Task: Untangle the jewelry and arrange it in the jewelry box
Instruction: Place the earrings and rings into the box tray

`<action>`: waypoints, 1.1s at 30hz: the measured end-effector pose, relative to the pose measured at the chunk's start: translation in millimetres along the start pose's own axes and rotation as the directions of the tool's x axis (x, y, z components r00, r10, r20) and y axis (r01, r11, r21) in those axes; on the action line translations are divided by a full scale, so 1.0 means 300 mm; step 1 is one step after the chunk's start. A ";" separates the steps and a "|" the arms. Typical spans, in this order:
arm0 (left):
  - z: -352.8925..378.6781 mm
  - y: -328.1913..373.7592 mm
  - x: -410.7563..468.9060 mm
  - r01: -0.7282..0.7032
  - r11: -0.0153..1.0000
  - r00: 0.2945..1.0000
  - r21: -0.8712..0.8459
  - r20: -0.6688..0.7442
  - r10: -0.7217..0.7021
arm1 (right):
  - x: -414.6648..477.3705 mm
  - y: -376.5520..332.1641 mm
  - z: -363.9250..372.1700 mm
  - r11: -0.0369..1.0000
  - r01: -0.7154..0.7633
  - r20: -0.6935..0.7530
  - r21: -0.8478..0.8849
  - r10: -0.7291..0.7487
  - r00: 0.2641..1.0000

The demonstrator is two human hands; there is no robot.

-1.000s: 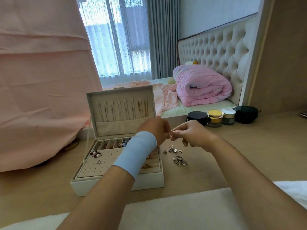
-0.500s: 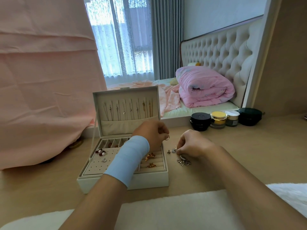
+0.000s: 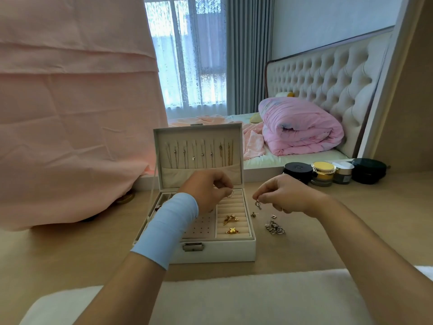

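Both hands have parted since a second ago, when they pinched together over the loose pieces. Now the left hand hangs over the ring rolls of the jewelry box, its grip narrow on a small ring, probably so the ring can be pushed into a free slot behind the 2 gold pieces already seated there. Meanwhile the right hand hovers above the desk, thumb and forefinger closed on a small silver piece that dangles below them (its exact kind is too small to tell). Lifting it clear looks like a way to separate it from the silver tangle lying on the desk just right of the box. Necklaces hang in a row inside the open lid.
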State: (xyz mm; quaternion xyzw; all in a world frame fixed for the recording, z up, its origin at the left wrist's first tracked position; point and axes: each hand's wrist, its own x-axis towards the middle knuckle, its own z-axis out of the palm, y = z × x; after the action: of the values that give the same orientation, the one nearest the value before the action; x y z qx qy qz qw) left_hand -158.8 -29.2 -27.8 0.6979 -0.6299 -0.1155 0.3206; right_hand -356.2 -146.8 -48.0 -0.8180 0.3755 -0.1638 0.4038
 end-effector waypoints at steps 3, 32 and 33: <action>-0.016 -0.028 -0.026 0.000 0.999 1.000 -0.032 0.001 0.000 | -0.020 -0.060 0.004 0.992 0.026 -0.011 0.127 -0.025 1.000; -0.221 -0.246 -0.103 0.095 0.905 0.986 -0.415 -0.085 -0.142 | 0.104 -0.393 0.280 0.951 0.210 0.080 0.225 -0.233 0.969; -0.224 -0.255 -0.100 0.104 0.903 0.980 -0.416 -0.111 -0.164 | 0.111 -0.396 0.286 0.950 0.218 0.068 0.222 -0.238 0.969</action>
State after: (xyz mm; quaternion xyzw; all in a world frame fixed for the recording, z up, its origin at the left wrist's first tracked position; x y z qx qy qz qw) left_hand -64.7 19.8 -28.8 0.6638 -0.5176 -0.2160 0.4948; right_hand -227.8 -78.9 -9.3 -0.8148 0.2394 -0.2101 0.4843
